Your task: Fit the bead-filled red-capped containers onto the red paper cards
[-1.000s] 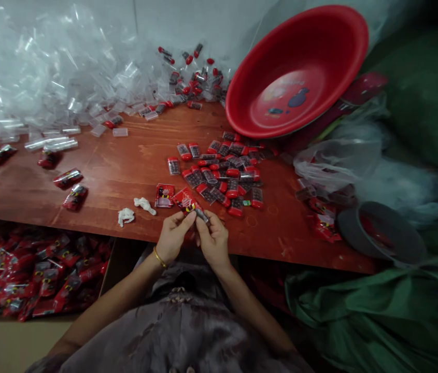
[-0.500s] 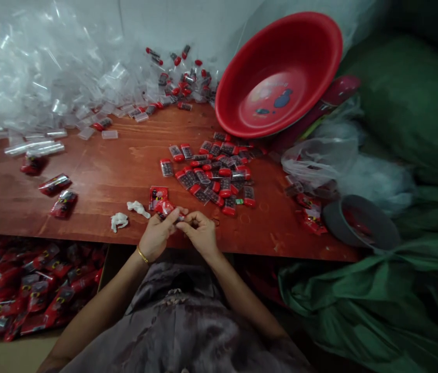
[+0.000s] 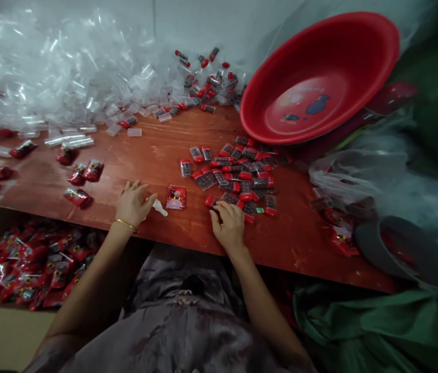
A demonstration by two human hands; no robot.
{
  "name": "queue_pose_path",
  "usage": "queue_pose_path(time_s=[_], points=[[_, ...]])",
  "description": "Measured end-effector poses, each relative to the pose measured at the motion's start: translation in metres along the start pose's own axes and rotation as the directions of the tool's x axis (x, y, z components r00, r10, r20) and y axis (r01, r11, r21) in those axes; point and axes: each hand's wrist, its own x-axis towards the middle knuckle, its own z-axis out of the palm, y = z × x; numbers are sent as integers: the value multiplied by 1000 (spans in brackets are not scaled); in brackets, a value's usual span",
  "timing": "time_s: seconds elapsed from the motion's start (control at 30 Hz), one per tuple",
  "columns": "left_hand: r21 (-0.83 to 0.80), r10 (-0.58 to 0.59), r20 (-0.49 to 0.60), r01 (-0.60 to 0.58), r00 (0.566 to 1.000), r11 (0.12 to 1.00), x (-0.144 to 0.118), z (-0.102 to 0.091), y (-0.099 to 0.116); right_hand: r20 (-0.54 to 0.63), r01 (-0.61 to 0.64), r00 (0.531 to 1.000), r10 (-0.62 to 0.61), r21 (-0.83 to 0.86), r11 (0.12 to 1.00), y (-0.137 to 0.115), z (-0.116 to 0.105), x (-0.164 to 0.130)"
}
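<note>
Now at eight o'clock in a pile of clear red-capped plastic tubes [image 3: 244, 186], small plastic tube [image 3: 210, 201] with rounded red cap, body partly hidden, by curled right hand [image 3: 228, 221], pinch impossible to tell, left hand [image 3: 132, 203] at nine o'clock, fingers loosely spread, both apart, together half a second ago.

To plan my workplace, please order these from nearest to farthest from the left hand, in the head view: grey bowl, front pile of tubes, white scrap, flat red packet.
1. White scrap, just right of the left hand.
2. Flat red packet, right of the scrap.
3. Front pile of tubes, farther right.
4. Grey bowl, far right.
</note>
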Motion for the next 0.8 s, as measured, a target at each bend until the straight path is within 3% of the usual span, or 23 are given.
queue_pose_path(time_s=[0.07,0.13,0.33,0.5,0.63,0.8], points=[[341,61,55,-76,997,937,-9,3,-3,-19,9,1000,-9,20,1000,0,-2,-1],[487,61,119,-112,991,866,-14,4,-10,-16,3,1000,-2,41,999,0,-1,0],[483,123,184,-199,975,853,-21,9,-26,-6,-19,1000,19,69,997,1,1,2],[567,139,117,-181,983,803,-39,-16,-26,-28,2,1000,0,67,998,1,0,3],[640,46,172,-147,984,754,-56,-38,-32,-17,-2,1000,3,91,996,2,1,3],[657,74,219,-203,973,726,-48,-31,-30,-7,-4,1000,5,117,993,2,3,4]])
